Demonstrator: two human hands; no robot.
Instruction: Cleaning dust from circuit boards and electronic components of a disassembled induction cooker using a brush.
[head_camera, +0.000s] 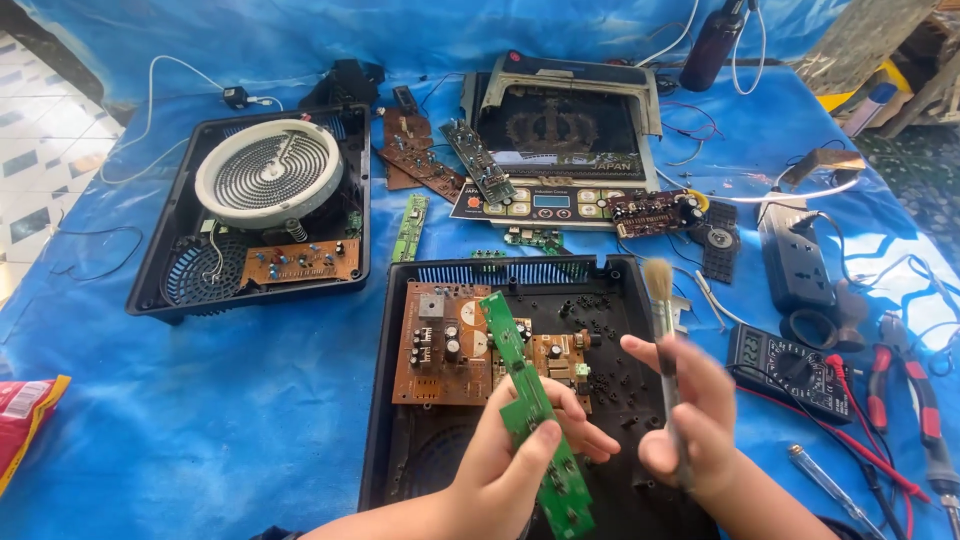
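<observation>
At lower centre, the left hand (510, 455) pinched a long green circuit board (535, 420) tilted upward, while the right hand (690, 420) gripped a pale-bristled brush (662, 320), bristles up, above the open black plastic casing (625, 300).

Left hand (505, 470) holds green circuit board (530, 400); right hand (690, 420) grips brush (662, 320).

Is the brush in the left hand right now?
No, the right hand holds the brush, while the left hand holds a green circuit board.
</observation>
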